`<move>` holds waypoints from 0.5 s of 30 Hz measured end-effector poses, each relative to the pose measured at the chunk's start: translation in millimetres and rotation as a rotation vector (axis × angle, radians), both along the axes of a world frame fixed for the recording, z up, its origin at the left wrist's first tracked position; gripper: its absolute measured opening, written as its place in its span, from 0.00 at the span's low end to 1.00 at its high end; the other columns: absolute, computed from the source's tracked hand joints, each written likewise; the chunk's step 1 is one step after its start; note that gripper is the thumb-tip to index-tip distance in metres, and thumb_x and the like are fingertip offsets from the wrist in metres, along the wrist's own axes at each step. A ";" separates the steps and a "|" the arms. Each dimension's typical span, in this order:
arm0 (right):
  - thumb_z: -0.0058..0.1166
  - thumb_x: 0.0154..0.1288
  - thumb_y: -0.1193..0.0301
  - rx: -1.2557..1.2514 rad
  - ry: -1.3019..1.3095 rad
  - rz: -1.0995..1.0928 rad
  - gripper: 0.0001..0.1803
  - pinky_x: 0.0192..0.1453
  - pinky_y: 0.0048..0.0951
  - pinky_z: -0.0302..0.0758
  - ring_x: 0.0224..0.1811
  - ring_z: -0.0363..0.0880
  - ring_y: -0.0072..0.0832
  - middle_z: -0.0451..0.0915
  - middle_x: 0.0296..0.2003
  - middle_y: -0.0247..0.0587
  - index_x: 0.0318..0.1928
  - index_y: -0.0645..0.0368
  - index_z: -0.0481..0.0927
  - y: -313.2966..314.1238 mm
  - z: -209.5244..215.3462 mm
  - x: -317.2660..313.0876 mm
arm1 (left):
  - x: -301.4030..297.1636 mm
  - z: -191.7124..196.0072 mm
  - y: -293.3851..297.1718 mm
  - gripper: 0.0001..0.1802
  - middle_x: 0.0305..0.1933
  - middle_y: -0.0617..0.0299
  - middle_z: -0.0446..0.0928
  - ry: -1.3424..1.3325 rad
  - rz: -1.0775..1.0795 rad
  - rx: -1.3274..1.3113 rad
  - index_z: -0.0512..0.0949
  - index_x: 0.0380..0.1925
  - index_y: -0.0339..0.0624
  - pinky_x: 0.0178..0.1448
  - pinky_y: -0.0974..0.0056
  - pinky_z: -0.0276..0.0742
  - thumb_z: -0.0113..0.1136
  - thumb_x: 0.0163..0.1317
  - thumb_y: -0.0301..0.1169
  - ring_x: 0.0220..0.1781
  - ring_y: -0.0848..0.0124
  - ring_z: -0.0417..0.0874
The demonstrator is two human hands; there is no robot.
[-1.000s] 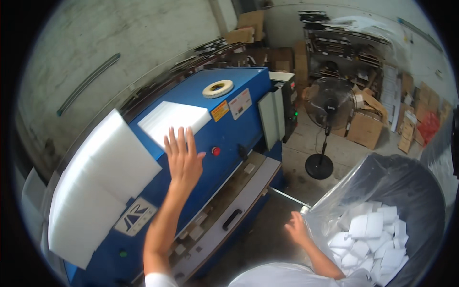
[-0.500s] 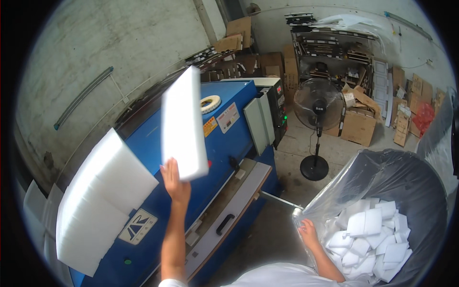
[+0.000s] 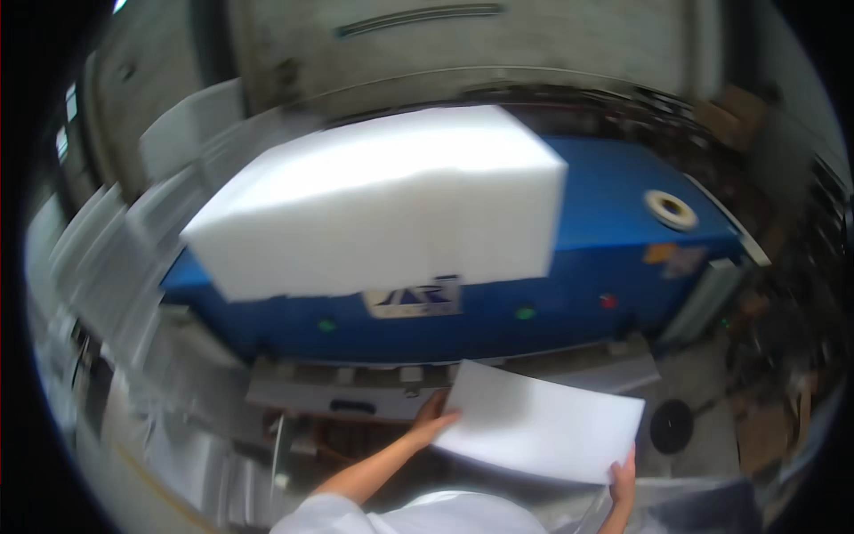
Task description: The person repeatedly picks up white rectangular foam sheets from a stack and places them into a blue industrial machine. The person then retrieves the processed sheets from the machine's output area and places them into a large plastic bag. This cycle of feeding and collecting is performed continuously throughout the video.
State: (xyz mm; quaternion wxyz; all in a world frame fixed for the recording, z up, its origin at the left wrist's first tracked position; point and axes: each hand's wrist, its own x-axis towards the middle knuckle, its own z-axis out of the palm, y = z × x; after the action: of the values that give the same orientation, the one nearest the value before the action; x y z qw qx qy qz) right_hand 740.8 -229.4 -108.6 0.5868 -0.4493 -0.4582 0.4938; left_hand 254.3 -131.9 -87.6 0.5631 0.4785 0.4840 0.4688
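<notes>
A white foam sheet (image 3: 543, 423) is held level between my two hands, in front of a blue machine (image 3: 614, 196). My left hand (image 3: 433, 420) grips its left end, thumb on top and fingers mostly hidden. At the right end, my right hand (image 3: 623, 476) is closed on the near corner. Just beyond the sheet runs the machine's front ledge (image 3: 294, 387) with a black handle (image 3: 353, 407). On the machine's top rests a thick stack of white foam sheets (image 3: 374, 231).
A roll of tape (image 3: 671, 210) lies on the machine's right top. Green buttons and a red button (image 3: 608, 301) sit on its front. More white foam sheets (image 3: 98, 258) stand at the left. The round fan base (image 3: 672, 426) and a plastic-lined bin (image 3: 703, 507) are at the right.
The view has swung left to face the machine. The foam sheet, upright in my left hand before, is now lower and level. My right hand has left the bin's edge and taken hold of it.
</notes>
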 end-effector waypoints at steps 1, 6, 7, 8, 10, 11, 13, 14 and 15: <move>0.53 0.71 0.61 -0.072 -0.268 -0.013 0.42 0.76 0.39 0.53 0.73 0.58 0.40 0.56 0.73 0.49 0.75 0.66 0.48 8.7 -6.4 2.4 | -0.6 0.5 -2.1 0.43 0.65 0.44 0.68 0.021 0.022 0.015 0.60 0.68 0.34 0.69 0.55 0.66 0.69 0.59 0.43 0.67 0.57 0.70; 0.61 0.63 0.46 -0.256 -0.371 -0.283 0.45 0.76 0.44 0.56 0.69 0.65 0.48 0.66 0.68 0.53 0.73 0.55 0.60 21.2 -24.9 8.9 | -37.8 -33.2 7.4 0.22 0.45 0.54 0.82 0.102 0.007 -0.143 0.75 0.52 0.40 0.54 0.56 0.78 0.61 0.66 0.43 0.47 0.58 0.84; 0.57 0.65 0.54 -0.191 -0.244 -0.251 0.42 0.75 0.43 0.57 0.69 0.65 0.46 0.64 0.69 0.52 0.74 0.57 0.57 21.9 -33.1 15.8 | -53.6 -46.6 12.5 0.18 0.40 0.52 0.82 0.409 0.128 0.072 0.77 0.48 0.41 0.50 0.55 0.79 0.60 0.66 0.41 0.42 0.54 0.84; 0.54 0.68 0.62 -0.128 -0.119 -0.231 0.39 0.74 0.42 0.59 0.69 0.65 0.44 0.62 0.69 0.51 0.74 0.60 0.54 24.7 -43.2 20.9 | -73.7 -59.8 16.5 0.14 0.35 0.51 0.82 0.710 0.237 0.294 0.78 0.44 0.41 0.46 0.54 0.80 0.59 0.67 0.39 0.38 0.51 0.84; 0.54 0.68 0.70 -0.165 0.070 -0.322 0.39 0.74 0.38 0.57 0.71 0.61 0.38 0.60 0.71 0.49 0.75 0.63 0.51 5.6 -52.1 43.4 | -99.1 -73.5 16.5 0.12 0.38 0.45 0.80 1.101 0.444 0.313 0.78 0.44 0.39 0.45 0.47 0.78 0.57 0.63 0.32 0.42 0.47 0.83; 0.53 0.69 0.70 -0.194 -0.003 -0.398 0.38 0.72 0.37 0.60 0.69 0.64 0.38 0.62 0.70 0.49 0.75 0.62 0.53 6.6 -58.3 50.0 | -123.8 -77.3 12.9 0.13 0.39 0.46 0.80 1.154 0.464 0.212 0.78 0.44 0.39 0.46 0.47 0.78 0.57 0.62 0.32 0.43 0.47 0.82; 0.55 0.69 0.68 -0.181 -0.103 -0.485 0.37 0.71 0.35 0.60 0.66 0.66 0.36 0.63 0.69 0.48 0.74 0.63 0.56 0.2 -62.3 64.7 | -169.4 -114.2 6.0 0.13 0.38 0.44 0.80 1.351 0.496 0.078 0.78 0.43 0.36 0.47 0.46 0.77 0.58 0.62 0.32 0.41 0.44 0.81; 0.56 0.69 0.67 -0.195 -0.144 -0.564 0.37 0.70 0.34 0.60 0.66 0.66 0.36 0.65 0.68 0.47 0.73 0.63 0.57 -13.3 -77.4 84.5 | -177.9 -122.3 9.9 0.15 0.40 0.42 0.79 1.318 0.541 0.202 0.77 0.46 0.35 0.51 0.46 0.75 0.57 0.63 0.31 0.43 0.44 0.80; 0.56 0.69 0.66 -0.219 -0.122 -0.612 0.37 0.70 0.34 0.59 0.65 0.66 0.35 0.67 0.67 0.47 0.73 0.63 0.57 -16.8 -80.9 86.4 | -193.0 -137.0 5.4 0.16 0.42 0.42 0.79 1.374 0.569 0.189 0.77 0.49 0.34 0.55 0.45 0.72 0.57 0.63 0.31 0.47 0.45 0.79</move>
State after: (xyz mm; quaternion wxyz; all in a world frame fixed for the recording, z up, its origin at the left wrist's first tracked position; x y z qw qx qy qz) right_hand 827.2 -246.2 -189.6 0.6278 -0.6551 -0.2805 0.3132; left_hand 61.3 -126.5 -224.6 -0.0525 0.5660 0.7895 0.2315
